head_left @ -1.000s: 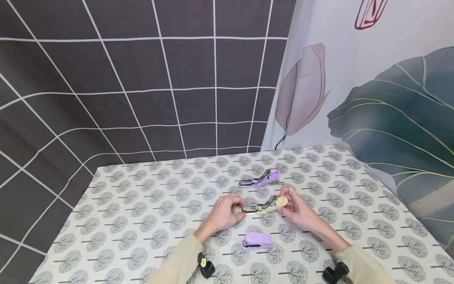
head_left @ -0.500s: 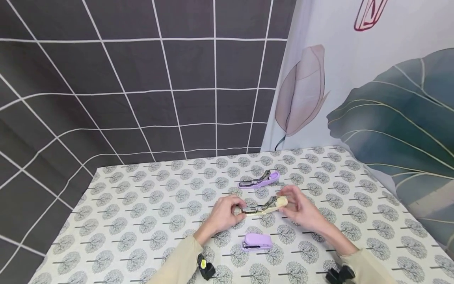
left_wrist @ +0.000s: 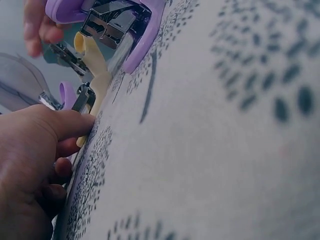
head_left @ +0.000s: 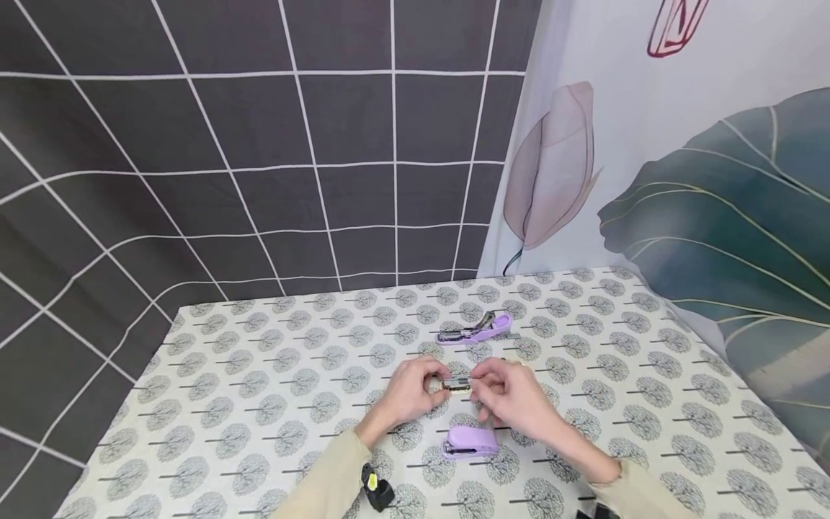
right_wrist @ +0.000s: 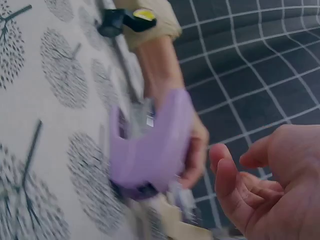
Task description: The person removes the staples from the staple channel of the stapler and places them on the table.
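A cream stapler, its top swung back, lies on the tablecloth between the hands. My left hand pinches its front end with thumb and fingers. In the head view my right hand overlaps the rear half and hides it; the fingers are bent near the metal magazine. The left wrist view shows the opened cream stapler apart from the right hand's fingers. Nothing shows between the bent fingers in the right wrist view. A closed purple stapler sits nearer me, just below the right hand.
Beyond the hands lies a second purple stapler, opened out flat. A tree-patterned cloth covers the table. Behind it hang a dark grid curtain and a pale leaf-print curtain.
My right hand has let go of the cream stapler's rear end and moved left over it, toward the left hand. The left hand and the purple staplers have stayed put.
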Action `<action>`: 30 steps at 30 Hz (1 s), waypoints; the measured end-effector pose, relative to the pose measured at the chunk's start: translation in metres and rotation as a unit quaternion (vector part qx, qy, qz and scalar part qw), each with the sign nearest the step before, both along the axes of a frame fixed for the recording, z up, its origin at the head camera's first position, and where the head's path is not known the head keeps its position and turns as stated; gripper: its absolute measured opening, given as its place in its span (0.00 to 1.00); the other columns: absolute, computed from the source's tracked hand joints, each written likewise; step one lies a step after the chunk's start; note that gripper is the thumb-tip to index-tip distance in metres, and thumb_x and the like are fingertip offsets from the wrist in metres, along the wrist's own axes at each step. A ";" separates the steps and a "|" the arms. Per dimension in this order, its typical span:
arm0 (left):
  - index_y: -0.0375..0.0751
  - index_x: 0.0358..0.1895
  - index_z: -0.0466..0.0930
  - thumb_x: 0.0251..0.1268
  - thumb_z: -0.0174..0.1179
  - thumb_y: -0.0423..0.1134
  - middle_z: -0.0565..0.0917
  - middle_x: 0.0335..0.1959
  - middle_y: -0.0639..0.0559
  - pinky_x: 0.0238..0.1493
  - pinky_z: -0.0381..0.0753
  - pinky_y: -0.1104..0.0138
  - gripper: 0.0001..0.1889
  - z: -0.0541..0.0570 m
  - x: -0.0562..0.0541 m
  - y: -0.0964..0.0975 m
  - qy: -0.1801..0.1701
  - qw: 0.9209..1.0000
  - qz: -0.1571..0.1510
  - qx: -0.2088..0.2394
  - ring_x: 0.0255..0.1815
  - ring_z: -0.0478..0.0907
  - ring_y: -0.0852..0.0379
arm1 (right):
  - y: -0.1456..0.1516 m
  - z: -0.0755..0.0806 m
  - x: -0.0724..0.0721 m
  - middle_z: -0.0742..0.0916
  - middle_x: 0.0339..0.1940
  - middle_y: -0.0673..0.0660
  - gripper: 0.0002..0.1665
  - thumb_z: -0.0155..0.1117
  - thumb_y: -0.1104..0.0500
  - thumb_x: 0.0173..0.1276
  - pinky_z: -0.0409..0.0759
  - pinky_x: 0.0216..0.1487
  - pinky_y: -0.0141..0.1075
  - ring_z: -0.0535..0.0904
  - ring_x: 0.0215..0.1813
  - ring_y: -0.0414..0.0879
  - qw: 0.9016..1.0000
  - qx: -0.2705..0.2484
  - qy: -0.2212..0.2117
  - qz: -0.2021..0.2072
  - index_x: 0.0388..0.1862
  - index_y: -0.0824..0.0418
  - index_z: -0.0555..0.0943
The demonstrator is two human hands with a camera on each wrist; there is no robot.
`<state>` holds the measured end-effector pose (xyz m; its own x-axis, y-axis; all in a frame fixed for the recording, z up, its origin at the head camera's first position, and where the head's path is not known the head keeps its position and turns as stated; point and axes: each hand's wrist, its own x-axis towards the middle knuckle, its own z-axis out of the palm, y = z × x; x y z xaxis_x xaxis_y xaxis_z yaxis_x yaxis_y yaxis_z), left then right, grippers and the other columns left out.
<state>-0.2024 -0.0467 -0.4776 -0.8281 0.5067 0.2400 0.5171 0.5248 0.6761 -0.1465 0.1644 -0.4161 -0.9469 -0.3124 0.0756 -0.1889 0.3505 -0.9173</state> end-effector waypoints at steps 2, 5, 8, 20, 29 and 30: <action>0.43 0.40 0.85 0.52 0.75 0.35 0.79 0.30 0.60 0.25 0.69 0.72 0.12 -0.001 0.000 0.001 -0.001 1.000 -0.003 0.001 0.21 0.66 0.68 | -0.006 -0.005 -0.002 0.86 0.28 0.61 0.12 0.60 0.69 0.70 0.81 0.18 0.41 0.82 0.20 0.52 0.999 0.006 -0.036 -0.009 0.48 0.78 0.77; 0.42 0.40 0.85 0.52 0.75 0.34 0.79 0.31 0.60 0.25 0.70 0.73 0.12 -0.001 0.001 0.001 0.000 1.000 -0.004 0.004 0.21 0.66 0.68 | -0.013 -0.012 -0.007 0.86 0.25 0.58 0.11 0.60 0.70 0.70 0.80 0.17 0.40 0.81 0.18 0.50 0.998 0.015 -0.058 -0.025 0.47 0.78 0.78; 0.42 0.40 0.85 0.52 0.75 0.34 0.79 0.31 0.60 0.25 0.70 0.73 0.12 -0.001 0.000 0.000 0.003 1.000 -0.006 0.007 0.22 0.66 0.68 | -0.018 -0.016 -0.010 0.85 0.23 0.56 0.11 0.60 0.71 0.70 0.80 0.17 0.40 0.81 0.18 0.48 0.996 0.023 -0.075 -0.037 0.47 0.79 0.78; 0.41 0.40 0.86 0.52 0.75 0.34 0.80 0.31 0.58 0.24 0.69 0.73 0.12 0.000 0.000 -0.001 0.010 1.000 -0.012 0.011 0.22 0.65 0.68 | -0.024 -0.024 -0.018 0.85 0.21 0.57 0.12 0.58 0.73 0.69 0.82 0.20 0.40 0.82 0.19 0.49 0.994 0.031 -0.097 -0.042 0.47 0.82 0.77; 0.40 0.42 0.87 0.52 0.74 0.32 0.83 0.34 0.55 0.26 0.71 0.74 0.13 -0.002 0.000 -0.001 0.020 0.999 -0.020 0.018 0.22 0.67 0.69 | -0.032 -0.023 -0.013 0.85 0.22 0.59 0.09 0.57 0.73 0.70 0.83 0.22 0.40 0.83 0.20 0.50 0.993 -0.008 -0.104 -0.050 0.43 0.81 0.78; 0.40 0.42 0.86 0.52 0.74 0.32 0.83 0.35 0.55 0.26 0.71 0.74 0.13 -0.002 0.000 -0.001 0.019 0.999 -0.020 0.018 0.23 0.67 0.69 | -0.033 -0.023 -0.012 0.85 0.22 0.59 0.09 0.57 0.73 0.70 0.83 0.23 0.40 0.83 0.20 0.50 0.992 -0.015 -0.109 -0.055 0.43 0.81 0.78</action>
